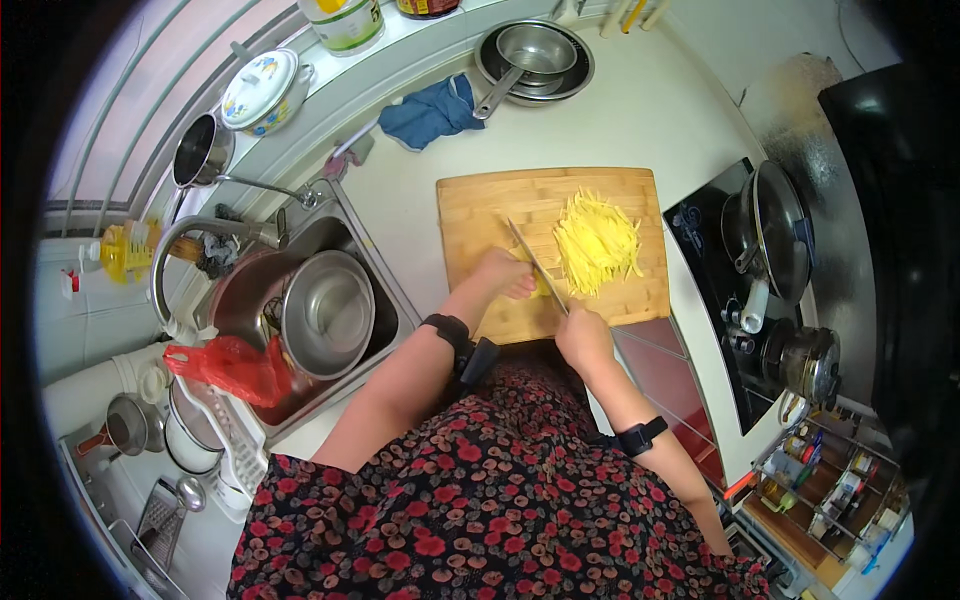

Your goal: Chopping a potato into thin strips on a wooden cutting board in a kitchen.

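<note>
A wooden cutting board [480, 202] lies on the counter before me. My right hand [585, 337] is closed around the handle of a kitchen knife [537, 264], whose blade points away from me and to the left. Just left of the blade, my left hand [507, 274] presses with bent fingers on a yellow piece of food [519, 253], possibly potato; more of it shows beside the blade near the fingertips. A heap of thin yellow shreds [596, 240] rests on the board to the right of the knife.
Left of the board is a sink [390, 300] with a metal bowl [328, 315] and a red plastic bag [232, 367]. Behind lie a blue cloth [427, 112] and a metal pan [536, 52] in a larger bowl. A cooktop [701, 217] with cookware stands at the right.
</note>
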Demonstrator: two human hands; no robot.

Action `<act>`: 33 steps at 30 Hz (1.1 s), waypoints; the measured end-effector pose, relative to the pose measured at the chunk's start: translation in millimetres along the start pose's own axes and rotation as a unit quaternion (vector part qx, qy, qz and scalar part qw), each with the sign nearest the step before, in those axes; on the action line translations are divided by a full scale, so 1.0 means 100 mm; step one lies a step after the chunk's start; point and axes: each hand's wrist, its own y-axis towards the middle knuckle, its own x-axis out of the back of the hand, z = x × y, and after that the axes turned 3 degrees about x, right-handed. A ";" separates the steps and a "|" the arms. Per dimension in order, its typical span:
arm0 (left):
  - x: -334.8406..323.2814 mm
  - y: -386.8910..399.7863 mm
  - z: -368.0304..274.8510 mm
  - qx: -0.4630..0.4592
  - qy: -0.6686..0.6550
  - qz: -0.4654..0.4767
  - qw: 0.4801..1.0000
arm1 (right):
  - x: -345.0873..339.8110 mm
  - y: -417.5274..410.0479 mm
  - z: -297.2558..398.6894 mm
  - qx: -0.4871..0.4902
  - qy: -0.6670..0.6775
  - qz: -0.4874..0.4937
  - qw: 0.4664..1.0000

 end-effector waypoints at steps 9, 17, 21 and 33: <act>-0.01 0.01 0.01 -0.014 -0.003 0.015 1.000 | -0.29 0.45 -0.10 0.022 0.068 -0.055 0.996; 0.06 0.05 0.09 -0.014 -0.033 0.037 0.999 | -0.02 0.14 0.02 0.015 0.031 -0.011 0.999; 0.03 0.02 0.03 -0.010 -0.015 0.022 1.000 | -0.05 0.09 0.00 -0.003 0.004 0.004 1.000; 0.05 0.00 0.03 -0.020 -0.017 0.038 0.999 | -0.16 0.35 -0.09 0.034 0.102 -0.046 0.993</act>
